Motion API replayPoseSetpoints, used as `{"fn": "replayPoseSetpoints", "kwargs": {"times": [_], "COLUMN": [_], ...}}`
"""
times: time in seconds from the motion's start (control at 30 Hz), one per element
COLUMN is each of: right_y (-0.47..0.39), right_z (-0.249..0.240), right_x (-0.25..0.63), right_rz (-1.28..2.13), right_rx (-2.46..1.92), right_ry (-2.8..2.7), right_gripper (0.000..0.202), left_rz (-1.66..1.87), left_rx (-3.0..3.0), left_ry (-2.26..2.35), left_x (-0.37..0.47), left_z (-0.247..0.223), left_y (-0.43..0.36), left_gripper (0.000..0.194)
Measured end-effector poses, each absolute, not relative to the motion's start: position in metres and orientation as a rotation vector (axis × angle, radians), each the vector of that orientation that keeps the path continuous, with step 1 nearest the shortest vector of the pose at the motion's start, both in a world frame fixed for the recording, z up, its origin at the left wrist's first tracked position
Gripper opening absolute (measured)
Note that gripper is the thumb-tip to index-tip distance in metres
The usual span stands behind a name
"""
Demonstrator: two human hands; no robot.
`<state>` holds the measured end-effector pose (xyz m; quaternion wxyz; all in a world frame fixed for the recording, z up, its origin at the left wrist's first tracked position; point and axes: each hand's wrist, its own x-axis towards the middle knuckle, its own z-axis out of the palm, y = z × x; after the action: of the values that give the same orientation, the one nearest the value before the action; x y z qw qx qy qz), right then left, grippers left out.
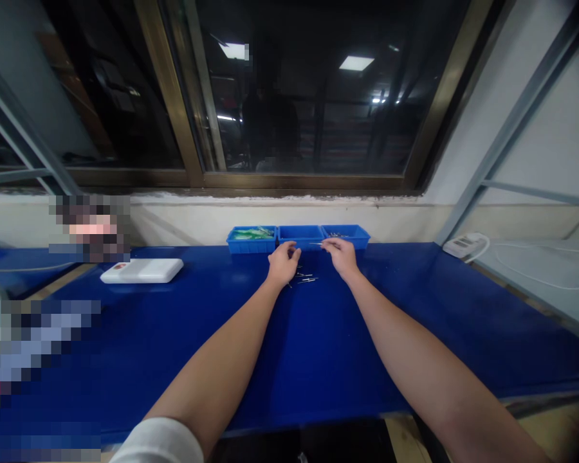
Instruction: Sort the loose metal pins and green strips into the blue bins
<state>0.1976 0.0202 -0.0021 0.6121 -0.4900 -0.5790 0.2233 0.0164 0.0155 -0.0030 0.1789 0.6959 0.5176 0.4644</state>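
Observation:
My right hand (341, 254) pinches a thin metal pin (316, 244), which points left in front of the blue bins. Just left of it, my left hand (284, 262) is curled, its thumb and fingers bent near the middle bin; what it holds, if anything, is too small to tell. Several thin metal pins (307, 280) lie on the blue table between and below the hands. Three blue bins stand in a row: the left bin (251, 246) holds green and clear material, the middle bin (299, 233) is partly hidden by my left hand, and the right bin (361, 238) holds small metal parts.
A white box-shaped device (142, 271) lies on the blue table (174, 347) at the left. At the right edge sits a white power strip (464, 244) with a cable. A window and wall stand behind the bins; metal frame bars rise at both sides.

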Motion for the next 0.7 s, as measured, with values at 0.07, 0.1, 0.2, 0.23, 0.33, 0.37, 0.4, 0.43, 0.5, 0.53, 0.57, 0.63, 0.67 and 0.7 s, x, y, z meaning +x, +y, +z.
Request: {"fn": "replayPoseSetpoints", "kwargs": {"times": [0.07,0.1,0.2,0.23,0.33,0.37,0.4,0.43,0.5,0.53,0.57,0.63,0.67,0.7], "right_y": [0.021,0.022,0.022,0.023,0.023,0.024,0.024,0.024,0.025,0.026,0.027,0.028,0.029,0.030], "right_z": [-0.002,-0.002,-0.001,-0.001,-0.001,-0.001,-0.002,-0.002,-0.004,-0.004,-0.005,-0.007,-0.007,-0.008], "right_x": [0.203,0.206,0.214,0.216,0.219,0.219,0.219,0.219,0.219,0.218,0.218,0.218,0.219,0.219], "right_rz": [0.297,0.202,0.027,-0.005,-0.045,-0.048,-0.047,-0.042,-0.032,-0.028,-0.028,-0.028,-0.028,-0.025], "right_rx": [-1.250,-1.309,-1.415,-1.426,-1.431,-1.439,-1.452,-1.470,-1.506,-1.519,-1.527,-1.529,-1.529,-1.529], "right_ry": [-1.288,-1.267,-1.215,-1.204,-1.205,-1.218,-1.236,-1.257,-1.301,-1.323,-1.342,-1.377,-1.392,-1.406], "right_gripper": [0.021,0.022,0.027,0.029,0.034,0.035,0.036,0.038,0.042,0.044,0.045,0.047,0.048,0.049], "left_rz": [1.303,1.295,1.282,1.279,1.268,1.265,1.262,1.261,1.260,1.260,1.258,1.255,1.254,1.253], "left_rx": [1.958,1.960,1.967,1.971,1.983,1.987,1.992,1.998,2.007,2.011,2.012,2.010,2.009,2.008], "left_ry": [1.477,1.481,1.484,1.483,1.481,1.482,1.485,1.488,1.498,1.502,1.505,1.509,1.509,1.508], "left_x": [0.016,0.017,0.017,0.017,0.017,0.017,0.017,0.017,0.017,0.017,0.017,0.017,0.017,0.017], "left_z": [-0.003,-0.004,-0.006,-0.006,-0.007,-0.007,-0.007,-0.007,-0.007,-0.007,-0.007,-0.007,-0.007,-0.007], "left_y": [0.016,0.017,0.019,0.020,0.020,0.020,0.020,0.020,0.019,0.019,0.019,0.020,0.020,0.020], "left_gripper": [0.027,0.027,0.026,0.026,0.026,0.027,0.027,0.027,0.027,0.027,0.027,0.027,0.027,0.027]}}
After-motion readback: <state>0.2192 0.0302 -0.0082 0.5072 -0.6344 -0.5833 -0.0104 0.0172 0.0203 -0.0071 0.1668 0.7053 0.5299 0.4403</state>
